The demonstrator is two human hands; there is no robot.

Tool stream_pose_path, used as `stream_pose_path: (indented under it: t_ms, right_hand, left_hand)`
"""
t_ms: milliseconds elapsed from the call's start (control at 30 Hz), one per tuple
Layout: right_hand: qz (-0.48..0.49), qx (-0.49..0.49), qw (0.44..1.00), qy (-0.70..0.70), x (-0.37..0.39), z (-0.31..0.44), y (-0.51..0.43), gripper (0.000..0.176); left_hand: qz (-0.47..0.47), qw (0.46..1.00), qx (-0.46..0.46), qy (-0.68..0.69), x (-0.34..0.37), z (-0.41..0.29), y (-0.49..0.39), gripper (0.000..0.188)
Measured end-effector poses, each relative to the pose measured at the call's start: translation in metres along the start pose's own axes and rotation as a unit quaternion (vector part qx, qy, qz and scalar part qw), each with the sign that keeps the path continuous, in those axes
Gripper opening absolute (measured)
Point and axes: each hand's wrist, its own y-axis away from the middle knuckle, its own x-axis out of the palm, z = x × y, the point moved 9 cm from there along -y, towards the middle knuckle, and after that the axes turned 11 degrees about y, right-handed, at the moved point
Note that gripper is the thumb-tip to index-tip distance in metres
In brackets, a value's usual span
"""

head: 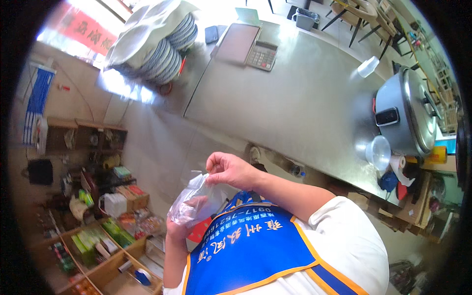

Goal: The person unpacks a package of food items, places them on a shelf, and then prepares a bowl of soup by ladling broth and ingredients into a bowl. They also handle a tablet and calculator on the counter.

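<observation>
My left hand [179, 225] is at the lower middle, in front of the blue apron [243, 247] with orange trim. Thin clear plastic [190, 201], a bag or a glove, covers most of that hand, and some fingers show through it. Whether the hand is inside the plastic or behind it, I cannot tell. My right hand [228, 171] reaches in from the right and pinches the upper edge of the plastic between thumb and fingers. Below the left hand's plastic, part of a red thing with pale dots [201, 230] shows beside the apron.
A steel counter [295, 99] holds stacked plates [158, 62], a calculator [262, 56], a plastic cup [368, 67], a clear bowl [378, 152] and a large lidded cooker [405, 110]. Wooden compartments [121, 254] with packaged goods stand at lower left. Chairs [354, 13] are beyond the counter.
</observation>
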Motion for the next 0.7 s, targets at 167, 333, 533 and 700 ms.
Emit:
stream_pose_path:
  t_ms: [167, 333, 533, 700]
  right_hand:
    - [-0.115, 0.048, 0.991, -0.054, -0.095, -0.005, -0.064, 0.022]
    - [-0.157, 0.029, 0.987, 0.007, -0.149, 0.006, -0.106, 0.02]
    - [-0.151, 0.047, 0.987, 0.001, -0.164, 0.008, -0.139, 0.023]
    - [-0.164, 0.119, 0.976, -0.075, -0.183, -0.004, -0.153, 0.025]
  left_hand:
    - [-0.212, 0.964, 0.067, 0.146, -0.027, -0.038, -0.094, 0.018]
    - [-0.248, 0.905, 0.248, -0.24, 0.017, -0.11, -0.145, 0.008]
    - [-0.123, 0.967, 0.09, -0.205, 0.08, -0.078, -0.234, 0.021]
    - [-0.124, 0.97, 0.063, -0.198, 0.088, -0.071, -0.276, 0.026]
